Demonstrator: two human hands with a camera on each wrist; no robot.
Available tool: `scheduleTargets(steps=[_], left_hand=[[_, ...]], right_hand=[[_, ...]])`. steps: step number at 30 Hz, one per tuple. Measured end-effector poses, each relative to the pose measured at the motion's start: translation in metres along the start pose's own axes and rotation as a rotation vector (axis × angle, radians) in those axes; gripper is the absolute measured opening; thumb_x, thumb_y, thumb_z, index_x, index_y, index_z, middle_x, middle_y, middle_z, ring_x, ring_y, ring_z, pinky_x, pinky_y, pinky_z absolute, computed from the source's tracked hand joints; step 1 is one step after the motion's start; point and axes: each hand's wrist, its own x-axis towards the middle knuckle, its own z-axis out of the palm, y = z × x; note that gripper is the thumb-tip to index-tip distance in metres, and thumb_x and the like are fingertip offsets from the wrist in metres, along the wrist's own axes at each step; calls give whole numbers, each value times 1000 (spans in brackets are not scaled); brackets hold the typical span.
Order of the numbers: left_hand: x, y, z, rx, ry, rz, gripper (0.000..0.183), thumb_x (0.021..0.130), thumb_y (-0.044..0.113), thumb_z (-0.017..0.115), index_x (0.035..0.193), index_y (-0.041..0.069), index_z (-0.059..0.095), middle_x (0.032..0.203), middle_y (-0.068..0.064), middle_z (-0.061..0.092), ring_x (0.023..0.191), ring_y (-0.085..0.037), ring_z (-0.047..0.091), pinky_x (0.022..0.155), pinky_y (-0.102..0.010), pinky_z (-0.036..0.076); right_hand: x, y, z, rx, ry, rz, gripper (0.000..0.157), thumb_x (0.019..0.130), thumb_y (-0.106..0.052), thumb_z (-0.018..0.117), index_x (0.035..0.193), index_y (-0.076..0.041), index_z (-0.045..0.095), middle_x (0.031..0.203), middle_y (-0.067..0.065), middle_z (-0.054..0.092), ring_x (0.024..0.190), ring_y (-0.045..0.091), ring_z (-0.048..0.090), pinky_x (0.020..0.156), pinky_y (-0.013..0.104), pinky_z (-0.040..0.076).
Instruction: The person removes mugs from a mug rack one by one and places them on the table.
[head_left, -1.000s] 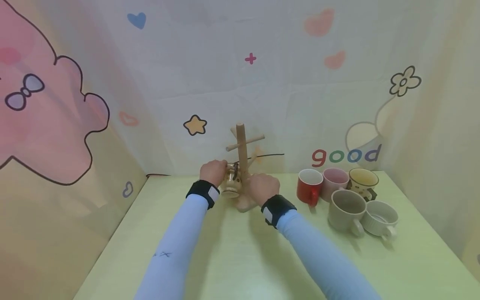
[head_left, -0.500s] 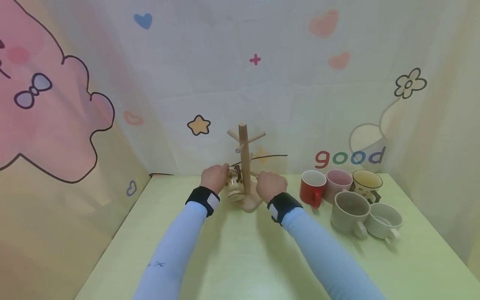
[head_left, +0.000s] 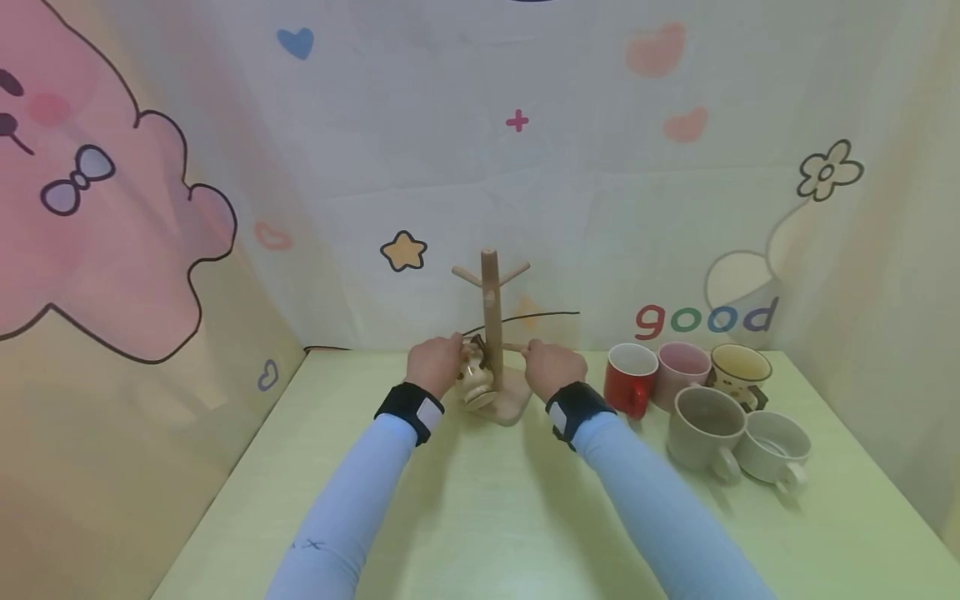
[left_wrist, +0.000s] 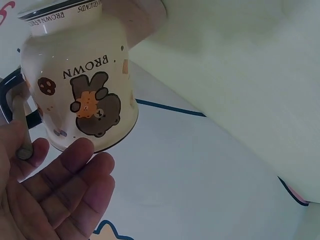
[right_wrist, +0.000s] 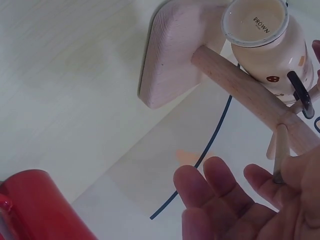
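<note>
A wooden mug tree (head_left: 491,317) stands upright at the back of the table. By its handle, a cream mug (head_left: 476,377) with a bear print (left_wrist: 97,105) hangs on a lower left peg (left_wrist: 21,120), mouth tilted downward in the head view. My left hand (head_left: 435,365) pinches that peg's end between thumb and index finger, the other fingers loosely bent beside the mug. On the opposite side, my right hand (head_left: 553,367) pinches the end of another lower peg (right_wrist: 282,150) with thumb and index finger. The upper pegs (head_left: 514,272) hold nothing.
To the right stand a red mug (head_left: 628,385), a pink mug (head_left: 681,371), a yellow-lined mug (head_left: 738,372), a large grey-beige mug (head_left: 703,429) and a low white cup (head_left: 772,450). A printed cloth (head_left: 450,125) rises behind the table (head_left: 480,517).
The mug tree has turned, so its upper pegs and base point differently. The cream mug has turned with it. My right hand has shifted right, away from the post. The head view has shifted slightly.
</note>
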Motion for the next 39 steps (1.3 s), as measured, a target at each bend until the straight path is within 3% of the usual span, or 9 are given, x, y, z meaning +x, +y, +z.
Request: scheduleTargets(steps=[5, 10, 18, 30, 39], left_hand=[[-2, 3, 0, -3, -17, -20, 25, 102, 28, 57, 92, 6, 60, 59, -3, 52, 51, -16, 54, 44, -32, 45], [-5, 6, -2, 13, 8, -33, 26, 101, 28, 59, 90, 5, 61, 58, -4, 52, 51, -18, 56, 43, -34, 48], [-4, 8, -1, -3, -42, -90, 26, 102, 28, 59, 92, 6, 67, 60, -3, 53, 52, -17, 54, 45, -36, 49], [-6, 14, -3, 11, -82, -106, 31, 104, 32, 52, 91, 7, 67, 67, -5, 59, 63, -23, 64, 52, -40, 53], [-7, 13, -8, 0, -105, -112, 33, 105, 32, 50, 93, 7, 67, 67, -4, 57, 60, -21, 60, 52, -39, 52]], right_hand=[[0, 1, -3, -5, -13, -5, 32, 107, -33, 45, 115, -8, 65, 66, 7, 57, 59, 23, 59, 51, 39, 51], [6, 2, 1, -13, 5, -8, 30, 106, -32, 47, 110, -8, 65, 68, 9, 60, 65, 28, 65, 54, 44, 53], [13, 4, 3, 10, -1, -9, 29, 106, -30, 47, 112, -8, 64, 71, 10, 63, 66, 28, 65, 55, 45, 54], [17, 8, 6, 25, -33, -6, 30, 107, -31, 45, 114, -9, 63, 75, 10, 64, 69, 28, 65, 59, 46, 55], [17, 8, 4, 35, -39, -14, 31, 107, -31, 44, 117, -8, 63, 79, 12, 65, 72, 30, 66, 63, 49, 55]])
